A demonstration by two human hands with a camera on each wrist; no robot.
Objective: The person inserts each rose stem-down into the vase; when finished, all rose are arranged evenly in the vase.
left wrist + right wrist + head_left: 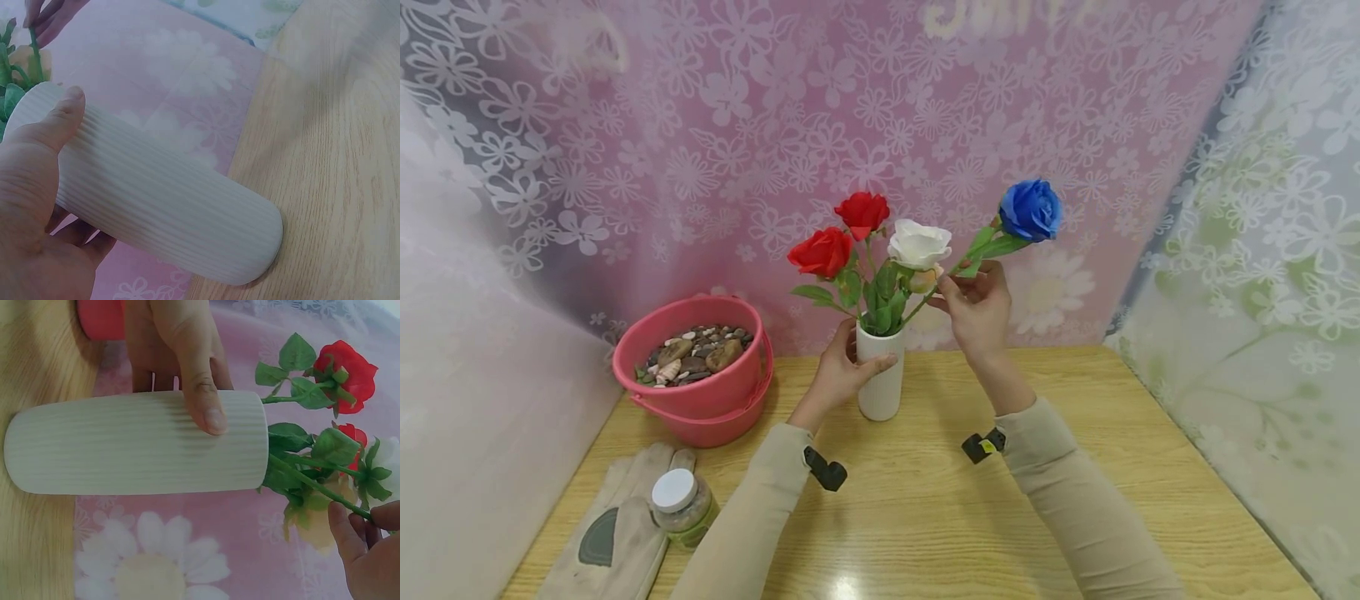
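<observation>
A white ribbed vase (880, 379) stands upright on the wooden table. My left hand (842, 371) grips it near the rim, thumb across the front and fingers behind, as the left wrist view also shows. My right hand (981, 312) pinches the green stem of a blue rose (1031, 211), which leans out to the right with its lower end inside the vase mouth. Also in the vase are two red roses (822, 253), a white rose (920, 244) and a pale peach rose (925, 280), partly hidden behind the white one. Green leaves (290, 437) crowd the rim.
At the left a pink bucket (692, 404) holds pebbles and larger stones (696, 358). Nearer stand a jar (685, 508) with a white lid and a pair of work gloves (617, 525). Floral-patterned curtains (737, 150) hang behind the table (910, 517) and at its sides.
</observation>
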